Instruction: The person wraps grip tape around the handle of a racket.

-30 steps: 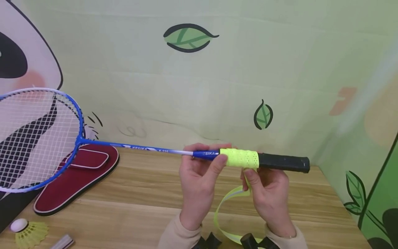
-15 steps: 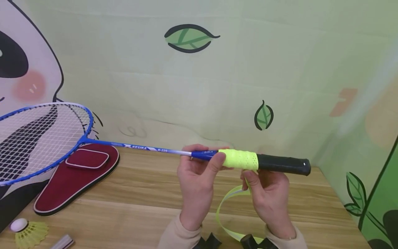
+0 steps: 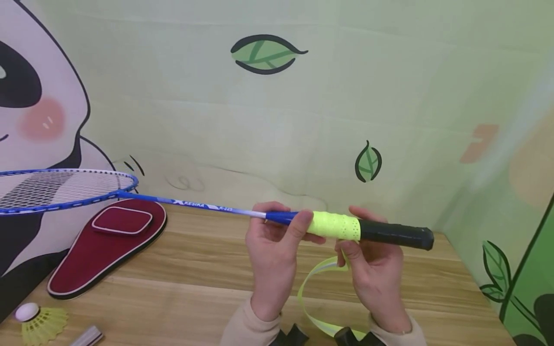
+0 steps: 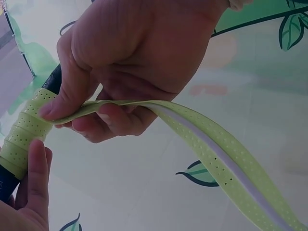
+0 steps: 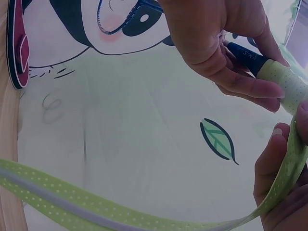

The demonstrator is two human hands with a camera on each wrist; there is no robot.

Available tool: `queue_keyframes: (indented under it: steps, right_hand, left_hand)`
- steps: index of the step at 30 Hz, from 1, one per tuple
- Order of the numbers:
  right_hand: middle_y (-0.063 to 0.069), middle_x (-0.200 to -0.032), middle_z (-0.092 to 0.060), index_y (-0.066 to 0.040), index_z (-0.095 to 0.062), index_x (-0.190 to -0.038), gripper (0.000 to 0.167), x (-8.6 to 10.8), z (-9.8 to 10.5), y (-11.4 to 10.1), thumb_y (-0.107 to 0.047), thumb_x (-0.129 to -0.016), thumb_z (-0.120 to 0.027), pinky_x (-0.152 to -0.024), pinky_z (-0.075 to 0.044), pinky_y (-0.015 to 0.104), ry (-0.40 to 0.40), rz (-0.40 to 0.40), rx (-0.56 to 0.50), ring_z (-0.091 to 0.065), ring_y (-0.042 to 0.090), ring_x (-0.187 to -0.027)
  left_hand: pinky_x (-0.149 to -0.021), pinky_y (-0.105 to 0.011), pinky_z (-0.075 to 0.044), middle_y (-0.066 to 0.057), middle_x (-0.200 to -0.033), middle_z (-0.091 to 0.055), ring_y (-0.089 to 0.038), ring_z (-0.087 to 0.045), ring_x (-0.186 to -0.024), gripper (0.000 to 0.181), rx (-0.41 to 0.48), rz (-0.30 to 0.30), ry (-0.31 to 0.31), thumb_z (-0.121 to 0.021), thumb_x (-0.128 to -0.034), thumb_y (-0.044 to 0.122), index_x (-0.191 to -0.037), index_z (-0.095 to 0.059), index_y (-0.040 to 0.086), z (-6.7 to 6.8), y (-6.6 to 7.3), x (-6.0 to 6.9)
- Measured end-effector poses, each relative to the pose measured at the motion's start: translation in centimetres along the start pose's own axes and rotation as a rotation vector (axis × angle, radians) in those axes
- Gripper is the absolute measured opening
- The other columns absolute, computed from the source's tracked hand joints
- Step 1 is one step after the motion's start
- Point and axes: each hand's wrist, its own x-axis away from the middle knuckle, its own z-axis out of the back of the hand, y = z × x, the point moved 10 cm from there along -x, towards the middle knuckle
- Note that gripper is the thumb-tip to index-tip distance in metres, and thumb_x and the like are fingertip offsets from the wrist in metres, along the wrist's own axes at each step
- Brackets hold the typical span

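Note:
A blue badminton racket (image 3: 196, 205) is held level above the table, its strung head at the left. My left hand (image 3: 272, 259) grips it at the blue cone, thumb against the wrapped part. Yellow perforated grip tape (image 3: 333, 225) covers the upper handle in overlapping turns; the lower handle (image 3: 394, 233) is black. Just below the wrap, my right hand (image 3: 376, 269) pinches the loose tape between thumb and fingers. From there the tape's free strip (image 4: 211, 149), with a pale stripe along its middle, hangs in a curve toward the table in the head view.
A dark red racket cover (image 3: 104, 254) lies on the wooden table (image 3: 186, 298) at the left. Near the front left corner are a yellow shuttlecock (image 3: 41, 322) and a small silvery object (image 3: 87, 336). A printed cloth backdrop (image 3: 182, 96) stands behind the table.
The racket has rolled about its shaft, so its head now appears almost edge-on and flatter. Both hands stay in nearly the same place, the right still pinching the tape.

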Motion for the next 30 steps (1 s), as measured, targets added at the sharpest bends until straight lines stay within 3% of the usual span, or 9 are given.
queue_keyframes:
  steps: [2,7,10,14,17,20,22,30]
  right_hand:
    - [0.008,-0.087,-0.062,0.012,-0.045,-0.132,0.044,0.0,-0.1,0.0,0.017,-0.089,-0.055,-0.044,-0.042,0.03,-0.009,0.002,-0.007,-0.051,0.018,-0.057]
    - [0.01,-0.085,-0.062,0.013,-0.051,-0.123,0.035,0.0,-0.1,-0.2,0.017,-0.088,-0.056,-0.042,-0.041,0.03,-0.021,0.02,-0.033,-0.051,0.019,-0.056]
    - [0.01,-0.08,-0.062,0.014,-0.053,-0.12,0.032,0.0,0.0,-0.1,0.018,-0.088,-0.056,-0.043,-0.042,0.029,-0.013,0.018,-0.028,-0.052,0.018,-0.055]
    - [0.011,-0.074,-0.058,0.014,-0.054,-0.116,0.028,0.1,0.1,-0.1,0.02,-0.089,-0.052,-0.042,-0.041,0.029,0.005,-0.007,0.008,-0.05,0.018,-0.053]
    - [0.011,-0.072,-0.056,0.014,-0.055,-0.112,0.024,0.1,0.1,0.0,0.021,-0.089,-0.05,-0.041,-0.041,0.03,0.012,-0.025,0.031,-0.05,0.018,-0.052]
    - [0.011,-0.072,-0.056,0.014,-0.055,-0.109,0.022,0.1,0.2,0.1,0.02,-0.089,-0.051,-0.041,-0.041,0.03,0.014,-0.033,0.037,-0.05,0.017,-0.053]
    - [0.011,-0.072,-0.057,0.013,-0.056,-0.108,0.02,0.1,0.2,0.1,0.02,-0.089,-0.052,-0.041,-0.041,0.03,0.014,-0.026,0.037,-0.05,0.017,-0.053]
    - [0.008,-0.072,-0.059,0.012,-0.055,-0.102,0.016,-0.2,0.5,-0.1,0.011,-0.087,-0.063,-0.042,-0.043,0.027,0.022,0.011,0.034,-0.052,0.016,-0.053]
  left_hand:
    - [-0.055,-0.045,-0.059,-0.009,-0.082,-0.07,-0.021,-0.066,-0.055,0.032,-0.004,-0.003,-0.001,-0.07,-0.0891,0.004,-0.099,-0.041,-0.007,-0.1,0.0,0.0]
    - [-0.052,-0.041,-0.059,-0.008,-0.08,-0.068,-0.02,-0.064,-0.052,0.028,-0.012,0.014,0.011,-0.071,-0.0886,0.005,-0.098,-0.045,0.0,0.0,-0.1,0.0]
    - [-0.061,-0.033,-0.059,-0.007,-0.085,-0.068,-0.018,-0.065,-0.064,0.031,-0.013,0.023,0.003,-0.073,-0.088,0.009,-0.103,-0.046,0.004,-0.1,-0.2,0.1]
    - [-0.09,-0.038,-0.053,-0.012,-0.105,-0.067,-0.029,-0.065,-0.098,0.04,0.092,-0.026,-0.096,-0.069,-0.089,0.003,-0.118,-0.042,0.008,-1.1,0.1,0.1]
    - [-0.099,-0.045,-0.048,-0.017,-0.114,-0.065,-0.038,-0.062,-0.108,0.048,0.19,-0.09,-0.205,-0.059,-0.0913,-0.007,-0.128,-0.034,0.009,-2.2,0.8,0.2]
    - [-0.096,-0.042,-0.051,-0.017,-0.113,-0.066,-0.038,-0.063,-0.106,0.049,0.199,-0.138,-0.262,-0.053,-0.0933,-0.012,-0.131,-0.029,0.009,-2.6,1.4,0.3]
    - [-0.092,-0.039,-0.053,-0.016,-0.111,-0.066,-0.038,-0.064,-0.104,0.048,0.178,-0.15,-0.266,-0.052,-0.0941,-0.011,-0.131,-0.029,0.008,-2.6,1.5,0.3]
    - [-0.086,-0.038,-0.057,-0.016,-0.109,-0.067,-0.035,-0.066,-0.102,0.041,0.163,-0.129,-0.254,-0.054,-0.0951,-0.008,-0.127,-0.034,0.008,-2.5,1.2,0.3]
